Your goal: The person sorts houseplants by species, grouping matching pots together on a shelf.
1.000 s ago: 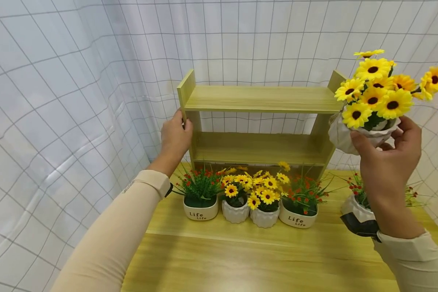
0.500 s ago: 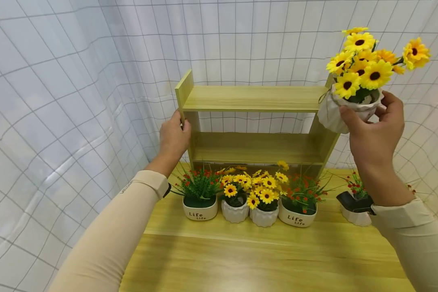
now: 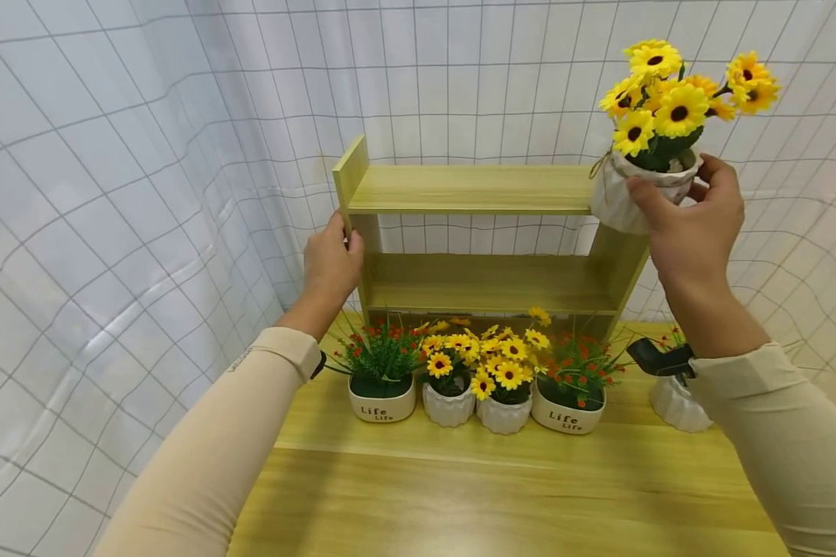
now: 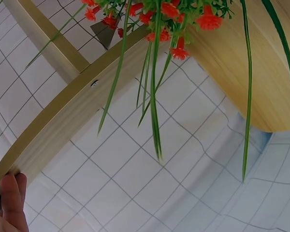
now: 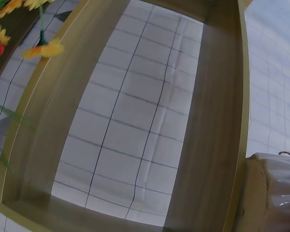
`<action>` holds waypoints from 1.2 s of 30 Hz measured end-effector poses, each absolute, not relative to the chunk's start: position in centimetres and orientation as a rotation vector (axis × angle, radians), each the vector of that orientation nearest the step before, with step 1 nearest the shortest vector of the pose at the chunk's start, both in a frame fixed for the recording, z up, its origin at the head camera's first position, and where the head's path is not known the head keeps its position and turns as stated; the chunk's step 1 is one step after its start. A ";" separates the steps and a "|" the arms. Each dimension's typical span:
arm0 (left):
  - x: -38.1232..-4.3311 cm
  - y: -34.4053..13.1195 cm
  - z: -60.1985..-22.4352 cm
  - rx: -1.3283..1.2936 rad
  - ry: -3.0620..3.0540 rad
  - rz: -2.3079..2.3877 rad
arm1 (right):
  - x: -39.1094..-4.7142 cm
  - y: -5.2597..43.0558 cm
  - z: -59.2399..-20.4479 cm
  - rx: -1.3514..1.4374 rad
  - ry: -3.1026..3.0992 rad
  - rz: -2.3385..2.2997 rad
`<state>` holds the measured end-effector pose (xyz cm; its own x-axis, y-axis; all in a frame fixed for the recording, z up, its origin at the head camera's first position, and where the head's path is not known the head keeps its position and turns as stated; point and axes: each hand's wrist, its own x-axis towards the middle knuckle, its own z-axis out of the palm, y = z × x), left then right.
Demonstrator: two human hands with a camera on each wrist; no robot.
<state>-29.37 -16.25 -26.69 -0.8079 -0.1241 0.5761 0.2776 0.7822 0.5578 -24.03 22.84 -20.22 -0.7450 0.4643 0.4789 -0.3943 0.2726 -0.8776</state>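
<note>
Left hand [image 3: 332,259] clamped on shelf [image 3: 484,188], right hand [image 3: 700,220] on sunflower pot [image 3: 620,193], long axis roughly upright, blooms [image 3: 679,114] up

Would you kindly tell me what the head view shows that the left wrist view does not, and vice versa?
Only the head view: the right hand holding a white pot of yellow flowers by the shelf's right end, and the row of four pots below.

Only the left wrist view: the shelf's outer left face, with a small spot, possibly a screw.

Both: the left hand on the shelf's side, red flowers, the table and checked curtain.
</note>
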 end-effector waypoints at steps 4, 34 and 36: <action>-29.4 -16.2 -26.7 -0.109 -2.360 -0.868 | -24.3 22.3 -20.4 -0.073 -1.830 1.585; -29.5 -16.4 -27.1 -0.129 -2.373 -0.865 | -28.0 20.3 -20.1 -0.124 -1.795 1.579; -29.5 -16.3 -27.1 -0.130 -2.370 -0.861 | -28.2 20.2 -19.9 -0.148 -1.800 1.585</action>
<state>-29.50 -16.31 -27.07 -0.8110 -0.1093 0.5747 0.2849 0.7842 0.5512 -28.25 20.20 -19.94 -0.7326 0.5247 0.4335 -0.3638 0.2363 -0.9010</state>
